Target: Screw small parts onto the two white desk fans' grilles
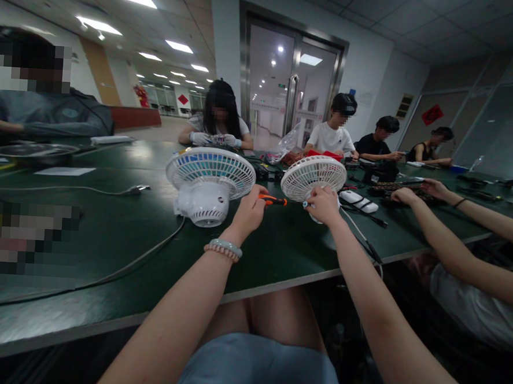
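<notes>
My left hand [250, 210] is closed around an orange-and-black screwdriver [274, 200], which points right. Right beside that hand, a larger white fan [206, 203] lies on the table with its round grille tilted up and its motor housing toward me. My right hand [325, 203] has its fingers curled over the back of a smaller white fan [314, 175], covering much of its housing. A small pale-blue bit shows at the tip of that hand; I cannot make out what it is.
The green table [119, 224] has its near edge before my lap. A grey cable [148, 258] runs left from the larger fan. A white power strip [358, 202] and black cables lie right. Co-workers sit opposite; a neighbour's hands [406, 195] work at the right.
</notes>
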Demonstrator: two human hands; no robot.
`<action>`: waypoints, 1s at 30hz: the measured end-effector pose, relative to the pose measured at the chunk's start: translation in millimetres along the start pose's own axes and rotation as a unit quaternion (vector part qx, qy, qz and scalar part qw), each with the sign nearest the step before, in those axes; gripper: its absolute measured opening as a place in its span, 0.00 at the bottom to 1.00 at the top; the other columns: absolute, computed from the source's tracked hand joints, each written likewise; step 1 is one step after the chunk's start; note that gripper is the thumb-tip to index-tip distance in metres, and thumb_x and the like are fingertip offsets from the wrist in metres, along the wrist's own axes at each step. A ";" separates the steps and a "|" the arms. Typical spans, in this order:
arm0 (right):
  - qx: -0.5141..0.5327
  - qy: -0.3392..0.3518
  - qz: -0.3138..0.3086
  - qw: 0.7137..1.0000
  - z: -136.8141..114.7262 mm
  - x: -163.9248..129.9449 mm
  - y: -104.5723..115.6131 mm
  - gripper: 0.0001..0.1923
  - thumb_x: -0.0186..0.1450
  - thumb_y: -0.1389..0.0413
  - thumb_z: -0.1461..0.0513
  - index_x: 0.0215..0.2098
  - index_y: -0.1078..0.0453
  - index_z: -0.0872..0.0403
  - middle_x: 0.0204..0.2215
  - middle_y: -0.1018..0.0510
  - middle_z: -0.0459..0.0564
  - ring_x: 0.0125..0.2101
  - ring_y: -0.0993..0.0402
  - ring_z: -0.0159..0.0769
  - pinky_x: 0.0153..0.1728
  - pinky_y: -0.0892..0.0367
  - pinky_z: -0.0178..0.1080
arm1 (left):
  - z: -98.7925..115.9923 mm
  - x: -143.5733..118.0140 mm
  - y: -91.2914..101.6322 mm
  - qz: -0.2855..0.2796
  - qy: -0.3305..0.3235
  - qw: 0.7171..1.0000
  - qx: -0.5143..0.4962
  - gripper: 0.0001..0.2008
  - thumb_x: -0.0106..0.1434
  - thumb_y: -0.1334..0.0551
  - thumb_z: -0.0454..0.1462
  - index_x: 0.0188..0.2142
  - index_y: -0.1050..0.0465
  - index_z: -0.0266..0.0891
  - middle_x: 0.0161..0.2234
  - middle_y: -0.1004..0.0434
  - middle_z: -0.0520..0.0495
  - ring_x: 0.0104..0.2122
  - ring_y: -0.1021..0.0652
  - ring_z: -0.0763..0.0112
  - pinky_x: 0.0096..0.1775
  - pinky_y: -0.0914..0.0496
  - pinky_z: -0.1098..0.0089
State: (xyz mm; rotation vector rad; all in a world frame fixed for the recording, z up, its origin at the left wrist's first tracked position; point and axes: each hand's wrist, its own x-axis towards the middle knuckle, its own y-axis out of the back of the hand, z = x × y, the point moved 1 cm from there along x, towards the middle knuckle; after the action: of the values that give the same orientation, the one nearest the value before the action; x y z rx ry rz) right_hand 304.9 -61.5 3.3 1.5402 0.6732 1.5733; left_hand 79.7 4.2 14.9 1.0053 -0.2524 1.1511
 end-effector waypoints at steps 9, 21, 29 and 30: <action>0.002 -0.002 -0.002 1.000 -0.6 -0.5 1.3 0.13 0.60 0.48 0.53 0.35 0.25 0.47 0.43 0.32 0.51 0.44 0.45 0.45 0.39 0.49 0.45 | 1.6 -1.5 -0.4 -0.001 -0.010 1.000 0.009 0.16 0.64 0.56 0.43 0.42 0.36 0.37 0.18 0.36 0.54 0.21 0.31 0.71 0.28 0.39 0.69; 0.000 -0.003 -0.010 1.000 -0.9 -0.1 1.9 0.12 0.60 0.48 0.54 0.35 0.25 0.47 0.43 0.32 0.51 0.45 0.46 0.46 0.40 0.50 0.45 | 1.2 1.8 -0.1 0.011 -0.016 0.996 0.085 0.20 0.65 0.58 0.45 0.29 0.35 0.39 0.21 0.34 0.50 0.23 0.32 0.71 0.28 0.41 0.69; 0.004 -0.003 -0.005 1.000 -0.5 0.1 1.3 0.12 0.59 0.48 0.53 0.34 0.25 0.47 0.43 0.32 0.50 0.45 0.46 0.45 0.40 0.50 0.45 | 0.2 -0.3 -1.5 0.004 -0.017 1.000 0.014 0.15 0.64 0.57 0.42 0.35 0.34 0.39 0.23 0.33 0.51 0.25 0.31 0.71 0.29 0.39 0.70; 0.004 -0.004 -0.005 1.000 -0.6 0.1 1.3 0.12 0.59 0.48 0.53 0.34 0.25 0.47 0.43 0.32 0.50 0.45 0.46 0.45 0.40 0.50 0.45 | -0.7 -0.6 -2.1 0.000 -0.013 1.000 -0.003 0.14 0.63 0.56 0.40 0.36 0.35 0.38 0.23 0.33 0.51 0.25 0.31 0.71 0.29 0.39 0.70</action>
State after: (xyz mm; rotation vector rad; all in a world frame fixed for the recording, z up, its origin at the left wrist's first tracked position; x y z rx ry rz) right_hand 304.1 -62.0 4.4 1.5461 0.6812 1.5574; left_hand 81.0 4.2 13.0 1.0156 -0.2760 1.1386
